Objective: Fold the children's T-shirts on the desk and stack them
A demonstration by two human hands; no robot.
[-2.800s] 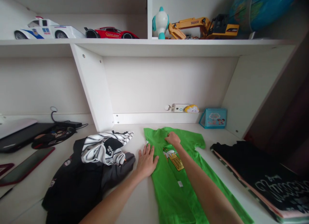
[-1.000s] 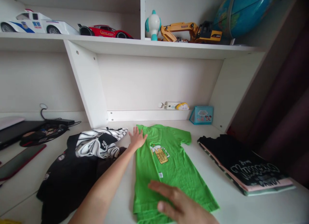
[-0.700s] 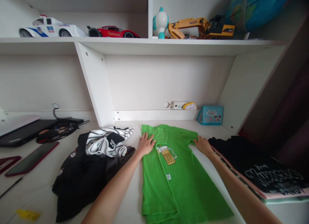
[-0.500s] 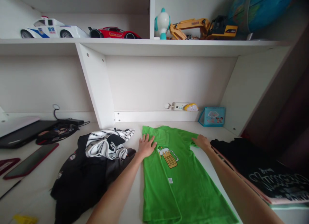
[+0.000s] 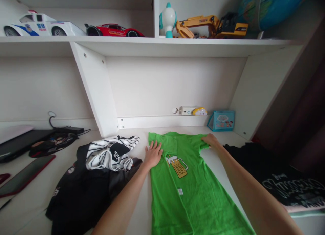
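A green T-shirt [image 5: 200, 191] with a beer mug print lies on the white desk, its left side folded inward over the front and a small white label showing on the fold. My left hand [image 5: 153, 154] rests flat on the folded part near the top, fingers spread. At the opposite side, my right hand [image 5: 210, 140] pinches the sleeve by its upper edge; the fingertips are partly hidden. To the left is a heap of black clothing [image 5: 83, 191], topped by a striped white garment [image 5: 101, 157]. Folded dark clothes [image 5: 276, 170] are stacked on the right.
A phone-like device [image 5: 27, 177] and a laptop [image 5: 27, 140] lie at the left. Behind the shirt are a power socket [image 5: 186, 110] and a small blue desk calendar [image 5: 223, 120]. Overhead, a white shelf [image 5: 167, 47] carries toy vehicles and a globe [image 5: 276, 10].
My right hand has shifted slightly, and the sleeve's outer edge now hangs lower beneath it. My left hand stays flat on the shirt. The view has turned slightly.
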